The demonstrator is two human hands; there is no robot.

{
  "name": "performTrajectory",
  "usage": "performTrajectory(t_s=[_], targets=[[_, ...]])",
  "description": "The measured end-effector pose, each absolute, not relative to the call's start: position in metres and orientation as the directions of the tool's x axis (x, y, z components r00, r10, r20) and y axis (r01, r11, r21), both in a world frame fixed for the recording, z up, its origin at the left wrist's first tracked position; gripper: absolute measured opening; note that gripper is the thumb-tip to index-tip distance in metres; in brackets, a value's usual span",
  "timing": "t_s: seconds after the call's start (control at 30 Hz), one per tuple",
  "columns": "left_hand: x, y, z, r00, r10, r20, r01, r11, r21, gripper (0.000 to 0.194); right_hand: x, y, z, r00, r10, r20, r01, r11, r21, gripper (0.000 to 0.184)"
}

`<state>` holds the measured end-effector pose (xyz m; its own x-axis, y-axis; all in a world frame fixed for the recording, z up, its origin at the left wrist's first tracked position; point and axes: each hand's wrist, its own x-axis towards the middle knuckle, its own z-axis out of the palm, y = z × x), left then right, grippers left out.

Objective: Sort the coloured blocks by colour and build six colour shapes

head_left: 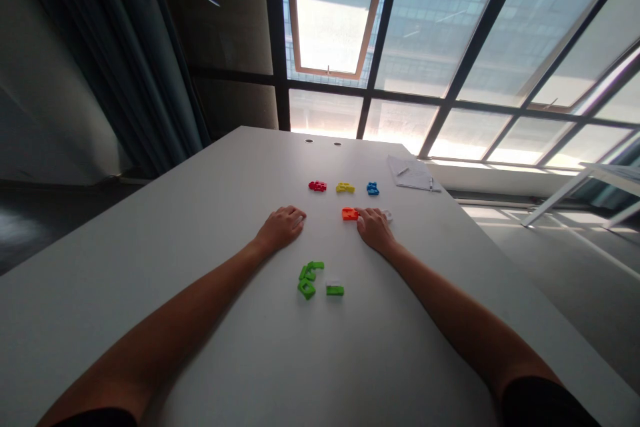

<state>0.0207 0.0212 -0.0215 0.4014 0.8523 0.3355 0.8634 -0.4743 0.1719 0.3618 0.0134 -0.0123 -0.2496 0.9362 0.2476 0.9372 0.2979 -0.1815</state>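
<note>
My right hand (376, 229) is on the table with its fingers at the right end of an orange plastic toy piece (349, 214). A white piece (387, 215) shows partly behind that hand. To the left, my left hand (281, 228) rests on the tabletop, fingers loosely bent and holding nothing visible. Nearer to me lie several loose green plastic pieces (307, 289). Beside them is a green piece with a white or clear top (335, 289). Beyond my hands stand a red toy (317, 186), a yellow toy (345, 187) and a blue toy (373, 188) in a row, each like a small vehicle.
The white table (240, 173) stretches away towards large windows. Paper sheets (414, 173) with a pen-like item lie near its right edge. Two round holes sit at the far end. A dark curtain (125, 60) hangs on the left, and a white-legged table (565, 197) stands at the right.
</note>
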Motion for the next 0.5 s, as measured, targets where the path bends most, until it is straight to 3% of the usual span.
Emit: performTrajectory(t_s=[0.23,0.33,0.4,0.5], targets=[[0.019,0.023,-0.025,0.402,0.847,0.349,0.861,-0.479,0.171,0.032,0.367,0.015,-0.020,-0.242,0.903,0.356,0.909,0.340,-0.243,0.053],[0.019,0.024,-0.026,0.406,0.847,0.342,0.858,-0.482,0.175,0.033,0.366,0.008,-0.020,-0.313,0.821,0.477,0.846,0.470,-0.253,0.042],[0.019,0.024,-0.026,0.404,0.848,0.342,0.859,-0.480,0.176,0.033,0.360,-0.003,-0.018,-0.482,0.694,0.534,0.699,0.672,-0.242,0.029],[0.019,0.024,-0.026,0.403,0.847,0.347,0.859,-0.481,0.177,0.032,0.341,-0.029,-0.014,-0.715,0.432,0.549,0.354,0.902,-0.249,0.023]])
